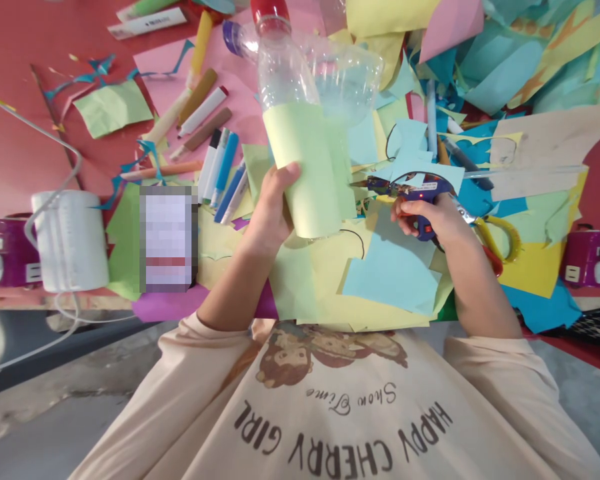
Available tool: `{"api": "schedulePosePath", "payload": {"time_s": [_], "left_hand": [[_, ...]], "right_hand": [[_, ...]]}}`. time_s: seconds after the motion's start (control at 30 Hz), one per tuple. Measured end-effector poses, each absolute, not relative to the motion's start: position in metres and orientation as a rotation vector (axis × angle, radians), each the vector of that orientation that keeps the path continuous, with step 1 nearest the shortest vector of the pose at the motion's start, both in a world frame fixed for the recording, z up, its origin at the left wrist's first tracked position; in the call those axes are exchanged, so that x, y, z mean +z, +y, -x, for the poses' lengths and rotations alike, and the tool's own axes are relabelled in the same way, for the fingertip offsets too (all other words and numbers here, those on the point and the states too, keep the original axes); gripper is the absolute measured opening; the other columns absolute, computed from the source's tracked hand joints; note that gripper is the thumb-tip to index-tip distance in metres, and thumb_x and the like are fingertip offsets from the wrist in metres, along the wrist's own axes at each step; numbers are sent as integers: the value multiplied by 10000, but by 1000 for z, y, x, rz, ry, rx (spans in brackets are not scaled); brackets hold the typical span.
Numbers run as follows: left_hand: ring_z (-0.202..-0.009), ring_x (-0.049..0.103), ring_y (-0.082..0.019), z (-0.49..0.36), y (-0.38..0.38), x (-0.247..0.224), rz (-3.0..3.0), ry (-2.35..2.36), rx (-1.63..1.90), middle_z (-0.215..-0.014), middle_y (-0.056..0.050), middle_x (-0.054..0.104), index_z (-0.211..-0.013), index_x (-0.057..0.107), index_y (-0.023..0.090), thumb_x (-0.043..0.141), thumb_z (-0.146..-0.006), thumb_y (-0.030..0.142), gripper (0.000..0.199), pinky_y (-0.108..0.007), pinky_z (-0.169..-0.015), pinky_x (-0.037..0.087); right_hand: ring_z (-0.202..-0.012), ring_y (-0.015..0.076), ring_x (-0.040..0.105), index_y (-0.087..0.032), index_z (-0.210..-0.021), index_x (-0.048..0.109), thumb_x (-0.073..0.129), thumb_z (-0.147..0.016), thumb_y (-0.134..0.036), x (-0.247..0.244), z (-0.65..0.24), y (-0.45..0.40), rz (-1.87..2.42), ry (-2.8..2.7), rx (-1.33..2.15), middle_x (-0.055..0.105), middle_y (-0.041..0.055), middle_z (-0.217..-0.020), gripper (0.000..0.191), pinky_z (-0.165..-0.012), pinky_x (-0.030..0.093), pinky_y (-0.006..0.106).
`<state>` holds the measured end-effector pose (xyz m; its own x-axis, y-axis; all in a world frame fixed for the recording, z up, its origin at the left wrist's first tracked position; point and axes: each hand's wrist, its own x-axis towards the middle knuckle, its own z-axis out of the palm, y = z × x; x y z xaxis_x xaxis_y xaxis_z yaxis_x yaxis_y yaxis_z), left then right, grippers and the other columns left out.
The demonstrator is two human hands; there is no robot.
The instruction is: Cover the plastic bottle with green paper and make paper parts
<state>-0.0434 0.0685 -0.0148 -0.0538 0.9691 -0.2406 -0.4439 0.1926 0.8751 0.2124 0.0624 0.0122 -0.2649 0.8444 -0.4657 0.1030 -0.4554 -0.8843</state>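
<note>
A clear plastic bottle [286, 73] with a red cap is tilted slightly in my left hand [275, 203]. Light green paper [307, 173] is wrapped around its lower part, and my thumb presses on that paper. My right hand [427, 217] grips a dark blue glue gun [425, 190] by its handle. The gun's nozzle points left, close to the free edge of the green paper; whether it touches cannot be made out. A clear glue stick [525, 173] extends from the back of the gun.
Paper scraps in several colours cover the table [10, 120]. Another clear bottle [350, 73] lies behind the held one. Markers [225, 167] and a phone [169, 240] are at left, beside a white cylinder [70, 240] with a cable. Yellow-handled scissors [510, 237] lie by my right forearm.
</note>
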Motion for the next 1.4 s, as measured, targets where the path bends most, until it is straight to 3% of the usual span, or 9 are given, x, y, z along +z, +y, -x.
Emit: {"api": "schedulePosePath", "payload": {"time_s": [0.23, 0.57, 0.77, 1.0, 1.4], "left_hand": [[-1207, 604, -270, 45, 70, -17, -685, 1033, 1274, -973, -24, 707, -940, 639, 174, 629, -774, 421, 298, -391, -1012, 528], [-1224, 590, -277, 45, 71, -20, -667, 1040, 1316, -1001, -40, 697, -925, 612, 170, 637, -767, 414, 292, -390, -1015, 524], [-1242, 578, -281, 43, 71, -11, -669, 1079, 1318, -916, -33, 693, -867, 621, 190, 594, -776, 441, 269, -377, -1003, 533], [-1176, 617, -277, 44, 72, -6, -664, 1023, 1263, -854, -30, 707, -946, 650, 220, 627, -736, 465, 324, -368, -965, 559], [-1198, 604, -265, 48, 75, -8, -641, 1092, 1287, -974, -17, 714, -1011, 618, 256, 560, -760, 490, 348, -346, -953, 567]], "right_hand": [[-446, 112, 554, -191, -606, 638, 727, -704, -332, 12, -214, 64, 1438, -1226, 1774, 649, 57, -637, 193, -384, 351, 269], [-412, 102, 518, -165, -594, 606, 669, -705, -271, 7, -212, 61, 1503, -1245, 1757, 616, 28, -553, 167, -376, 363, 248], [-423, 98, 514, -182, -580, 597, 644, -734, -264, 8, -214, 62, 1507, -1315, 1800, 601, 17, -551, 181, -404, 378, 251], [-421, 101, 501, -189, -582, 589, 641, -727, -274, 14, -212, 60, 1564, -1354, 1822, 586, 10, -503, 176, -409, 383, 247], [-400, 93, 502, -178, -583, 564, 668, -728, -258, 15, -212, 62, 1520, -1415, 1891, 583, 9, -537, 195, -383, 376, 246]]}}
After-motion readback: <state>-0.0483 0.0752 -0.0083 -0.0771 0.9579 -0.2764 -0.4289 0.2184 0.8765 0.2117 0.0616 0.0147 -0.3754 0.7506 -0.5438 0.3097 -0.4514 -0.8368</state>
